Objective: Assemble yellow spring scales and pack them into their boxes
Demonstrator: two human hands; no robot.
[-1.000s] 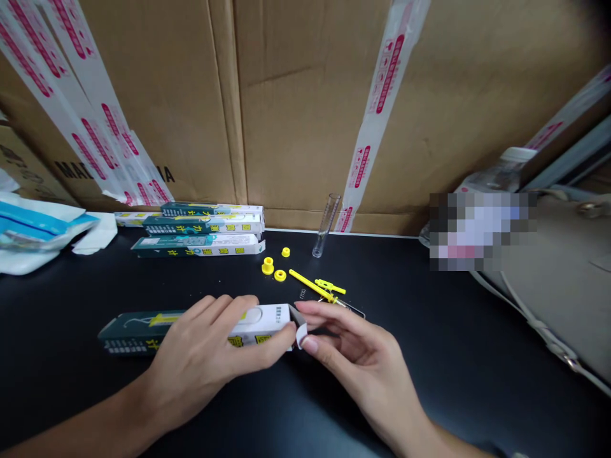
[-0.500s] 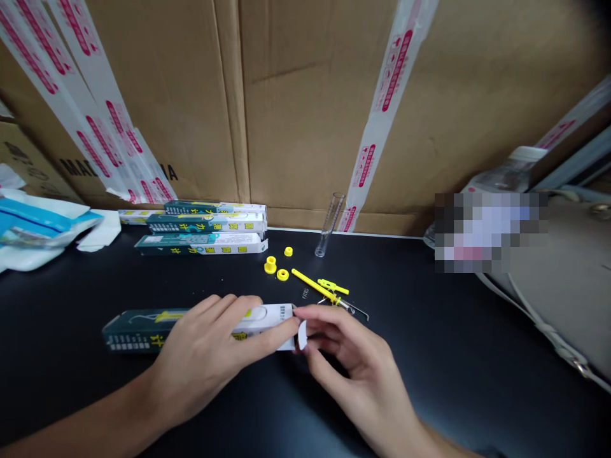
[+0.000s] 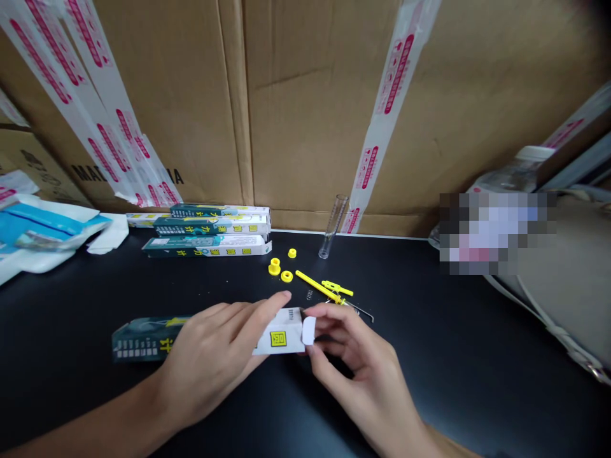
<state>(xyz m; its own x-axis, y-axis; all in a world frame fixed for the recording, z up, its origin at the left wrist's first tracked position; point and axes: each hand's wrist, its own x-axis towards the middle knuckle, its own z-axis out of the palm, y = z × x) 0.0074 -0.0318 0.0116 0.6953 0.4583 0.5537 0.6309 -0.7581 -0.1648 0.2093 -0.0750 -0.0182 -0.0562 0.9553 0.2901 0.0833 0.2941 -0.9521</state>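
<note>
A long, narrow cardboard box (image 3: 281,343), dark green at one end and white at the other, lies on the black table in front of me. My left hand (image 3: 222,343) is wrapped over its middle, with the thumb lifted along the top. At the box's right end a small white flap (image 3: 309,331) stands out, and my right hand (image 3: 356,362) curls round that end with thumb and fingers at the flap. Just beyond the hands are a yellow rod (image 3: 317,286), a small spring (image 3: 309,295) and a yellow slotted piece (image 3: 337,288).
Several similar boxes (image 3: 207,246) are stacked at the back left. Yellow caps (image 3: 274,267) and an upright clear tube (image 3: 333,226) stand behind my hands. A bottle (image 3: 518,168) and a grey bag (image 3: 563,267) are at right, a blue-white package (image 3: 52,226) at left, big cartons (image 3: 305,127) behind.
My left thumb has lifted off the box's right end, uncovering its white printed side. The flap shows more fully beside my right fingers. The whole view has shifted slightly.
</note>
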